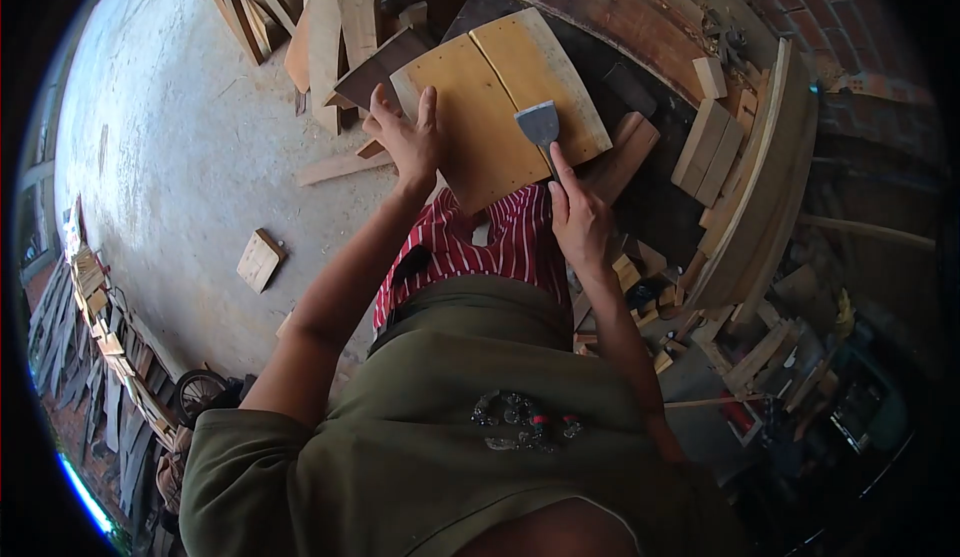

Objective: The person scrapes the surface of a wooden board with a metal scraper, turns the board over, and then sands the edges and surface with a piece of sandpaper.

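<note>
A yellowish wooden panel (465, 92), split by a dark seam between two boards, lies tilted above my lap. My left hand (405, 145) holds it at the left edge, the thumb on the top face and the other fingers at the side. In my right hand (582, 215) is a putty knife (538, 125), its handle gripped and the index finger stretched along it. The wide metal blade lies over the panel near the seam, towards the right side. Small dark nail marks dot the panel's surface.
Behind the panel stands a dark workbench (640, 82) with a curved plank (610, 17) and wood blocks (708, 152). Upright boards (325, 47) lean at the back left. One small block (261, 260) lies on the concrete floor (170, 157). Offcuts (760, 352) pile up at right.
</note>
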Tool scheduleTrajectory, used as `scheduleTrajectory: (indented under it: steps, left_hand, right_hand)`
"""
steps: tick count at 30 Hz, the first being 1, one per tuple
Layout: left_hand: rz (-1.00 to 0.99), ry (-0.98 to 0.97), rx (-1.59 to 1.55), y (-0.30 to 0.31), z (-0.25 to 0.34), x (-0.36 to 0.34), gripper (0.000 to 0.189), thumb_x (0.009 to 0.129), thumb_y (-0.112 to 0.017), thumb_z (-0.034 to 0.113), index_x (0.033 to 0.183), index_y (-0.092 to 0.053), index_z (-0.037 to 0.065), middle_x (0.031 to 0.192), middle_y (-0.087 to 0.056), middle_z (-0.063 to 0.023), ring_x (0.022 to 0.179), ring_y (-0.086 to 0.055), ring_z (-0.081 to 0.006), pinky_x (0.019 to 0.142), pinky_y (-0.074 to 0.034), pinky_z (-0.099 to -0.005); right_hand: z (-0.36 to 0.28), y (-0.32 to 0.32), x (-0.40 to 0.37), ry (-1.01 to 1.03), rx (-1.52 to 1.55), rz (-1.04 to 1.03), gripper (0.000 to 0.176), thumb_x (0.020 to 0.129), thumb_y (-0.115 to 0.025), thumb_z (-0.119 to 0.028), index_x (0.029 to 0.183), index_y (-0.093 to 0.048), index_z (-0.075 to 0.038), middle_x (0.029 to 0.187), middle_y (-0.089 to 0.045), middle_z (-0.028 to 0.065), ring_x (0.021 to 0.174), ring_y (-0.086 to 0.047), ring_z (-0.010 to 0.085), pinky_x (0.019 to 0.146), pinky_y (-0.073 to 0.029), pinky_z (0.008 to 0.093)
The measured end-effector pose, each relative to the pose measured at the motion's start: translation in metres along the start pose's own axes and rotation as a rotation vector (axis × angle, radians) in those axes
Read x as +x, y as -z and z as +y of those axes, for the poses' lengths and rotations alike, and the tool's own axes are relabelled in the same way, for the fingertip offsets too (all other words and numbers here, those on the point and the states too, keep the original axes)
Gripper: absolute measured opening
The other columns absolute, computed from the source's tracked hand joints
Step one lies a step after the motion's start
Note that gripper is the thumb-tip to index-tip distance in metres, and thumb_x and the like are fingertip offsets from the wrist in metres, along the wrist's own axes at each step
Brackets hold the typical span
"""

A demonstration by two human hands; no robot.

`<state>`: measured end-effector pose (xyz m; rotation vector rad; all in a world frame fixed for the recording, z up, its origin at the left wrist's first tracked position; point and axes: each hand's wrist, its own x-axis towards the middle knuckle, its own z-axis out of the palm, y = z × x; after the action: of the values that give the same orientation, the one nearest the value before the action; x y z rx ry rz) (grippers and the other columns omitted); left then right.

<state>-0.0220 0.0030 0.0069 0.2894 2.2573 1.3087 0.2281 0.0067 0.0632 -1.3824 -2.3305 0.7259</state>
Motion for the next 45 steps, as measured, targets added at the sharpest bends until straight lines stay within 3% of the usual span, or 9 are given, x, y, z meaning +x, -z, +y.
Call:
scheduleTrajectory:
  steps: [2, 5, 9, 20, 22, 28, 29, 31, 45]
  left_hand:
    - [0.005, -0.583, 0.325, 0.008, 0.0, 0.02, 0.105, 0.082, -0.078, 0.058, 0.157, -0.028, 0.004, 0.161, -0.023, -0.0217, 0.147, -0.029, -0.033, 0.118, -0.025, -0.0538]
    - [-0.241, -0.904, 0.653, 0.005, 0.018, 0.039, 0.137, 0.062, -0.075, 0.083, 0.161, -0.02, 0.006, 0.167, -0.021, -0.0142, 0.157, -0.013, -0.0324, 0.118, -0.007, -0.0708]
    - [-0.355, -0.901, 0.897, -0.005, 0.036, 0.034, 0.155, 0.045, -0.076, 0.088, 0.162, -0.018, 0.003, 0.168, -0.023, -0.0144, 0.156, -0.017, -0.0326, 0.115, -0.009, -0.077]
    - [-0.353, -0.848, 0.887, -0.005, 0.039, 0.033, 0.155, 0.045, -0.076, 0.088, 0.162, -0.017, 0.006, 0.167, -0.024, -0.0127, 0.156, -0.018, -0.0328, 0.117, -0.008, -0.0729]
    - [-0.365, -0.848, 0.896, -0.004, 0.039, 0.033, 0.155, 0.045, -0.077, 0.088, 0.162, -0.018, 0.006, 0.167, -0.025, -0.0122, 0.156, -0.019, -0.0329, 0.117, -0.008, -0.0727]
    - [-0.348, -0.868, 0.848, -0.005, 0.036, 0.034, 0.154, 0.044, -0.077, 0.087, 0.16, -0.023, 0.004, 0.166, -0.027, -0.0132, 0.156, -0.02, -0.031, 0.117, -0.007, -0.0747]
    - [-0.34, -0.875, 0.839, -0.006, 0.033, 0.035, 0.154, 0.043, -0.077, 0.087, 0.16, -0.023, 0.004, 0.166, -0.028, -0.0123, 0.155, -0.02, -0.031, 0.117, -0.007, -0.0746]
    - [-0.339, -0.87, 0.847, -0.005, 0.036, 0.035, 0.154, 0.043, -0.077, 0.087, 0.16, -0.023, 0.004, 0.166, -0.027, -0.0124, 0.155, -0.02, -0.031, 0.117, -0.007, -0.0745]
    - [-0.346, -0.849, 0.82, -0.005, 0.036, 0.033, 0.155, 0.042, -0.079, 0.086, 0.161, -0.021, 0.005, 0.166, -0.027, -0.0114, 0.156, -0.019, -0.0295, 0.117, -0.006, -0.0737]
  right_hand:
    - [-0.001, -0.002, 0.006, -0.001, 0.003, -0.001, 0.058, 0.099, -0.061, -0.012, 0.154, -0.046, -0.022, 0.08, -0.066, 0.0157, 0.076, -0.07, 0.0357, 0.065, -0.053, 0.0466]
    - [-0.01, 0.002, 0.007, -0.026, 0.034, -0.01, 0.057, 0.098, -0.061, -0.011, 0.153, -0.047, -0.019, 0.092, -0.071, 0.0191, 0.083, -0.071, 0.0374, 0.068, -0.054, 0.0465]
    - [-0.018, 0.004, 0.027, -0.041, 0.048, -0.023, 0.053, 0.098, -0.059, -0.011, 0.15, -0.05, -0.016, 0.108, -0.072, 0.0212, 0.089, -0.071, 0.0393, 0.072, -0.055, 0.0465]
    - [-0.009, 0.005, 0.047, 0.014, 0.091, -0.01, 0.048, 0.099, -0.058, -0.014, 0.147, -0.054, -0.017, 0.102, -0.07, 0.0259, 0.087, -0.069, 0.0434, 0.073, -0.055, 0.0495]
    - [-0.015, 0.01, 0.059, -0.084, 0.032, -0.153, 0.048, 0.102, -0.056, -0.016, 0.149, -0.052, -0.021, 0.113, -0.069, 0.0256, 0.099, -0.066, 0.046, 0.079, -0.055, 0.0487]
    - [-0.004, 0.01, 0.054, -0.021, 0.055, -0.134, 0.049, 0.102, -0.057, -0.016, 0.15, -0.05, -0.021, 0.123, -0.067, 0.0229, 0.101, -0.066, 0.0458, 0.082, -0.055, 0.0487]
    - [-0.002, 0.007, 0.058, -0.014, 0.055, -0.141, 0.049, 0.102, -0.057, -0.016, 0.15, -0.05, -0.021, 0.123, -0.067, 0.0229, 0.101, -0.066, 0.0458, 0.082, -0.055, 0.0487]
    - [0.0, 0.004, 0.067, 0.048, -0.021, -0.086, 0.051, 0.1, -0.058, -0.016, 0.149, -0.052, -0.023, 0.095, -0.071, 0.0249, 0.085, -0.069, 0.0445, 0.07, -0.054, 0.0513]
    - [-0.006, 0.0, 0.087, 0.07, -0.056, -0.103, 0.051, 0.1, -0.059, -0.018, 0.149, -0.052, -0.024, 0.094, -0.071, 0.0247, 0.083, -0.069, 0.0442, 0.071, -0.053, 0.0518]
